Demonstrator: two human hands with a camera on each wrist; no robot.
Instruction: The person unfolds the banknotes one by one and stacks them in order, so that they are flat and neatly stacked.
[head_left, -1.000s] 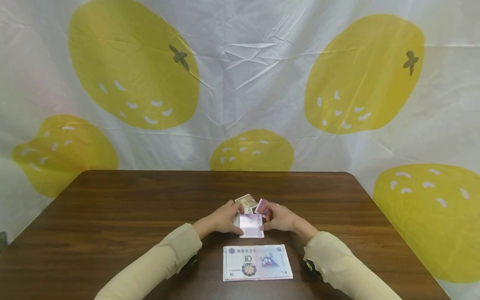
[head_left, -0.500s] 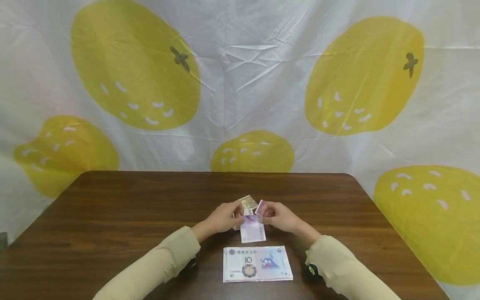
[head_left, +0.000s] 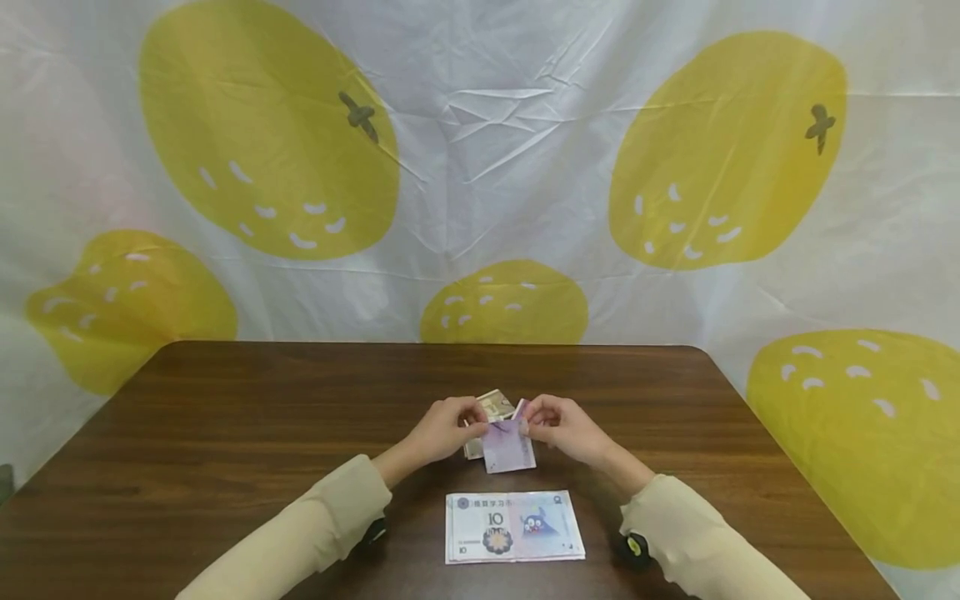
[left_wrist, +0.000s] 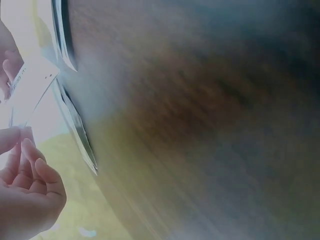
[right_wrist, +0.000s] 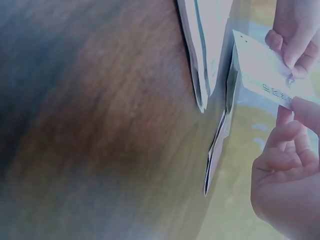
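Note:
A pale purple play banknote (head_left: 510, 451) hangs between my two hands, tilted with its lower edge toward me. At its upper left corner, my left hand (head_left: 441, 429) pinches it between thumb and fingers. My right hand (head_left: 567, 427) pinches the upper right corner. The right wrist view shows the banknote (right_wrist: 260, 67) raised above other notes on the table, both hands at its edge. Behind it lie a folded brownish note (head_left: 495, 405) and a purple note (head_left: 519, 407), partly hidden by the hands and the held note.
Closer to me, a stack of 10-unit play notes (head_left: 514, 527) lies flat on the dark wooden table (head_left: 262, 433). A white cloth (head_left: 495, 200) printed with yellow fruit hangs behind the table's far edge.
Both hands have shifted from the sides of the purple banknote to its upper corners. The note has come up off the table and turned slightly. The stack in front stays put.

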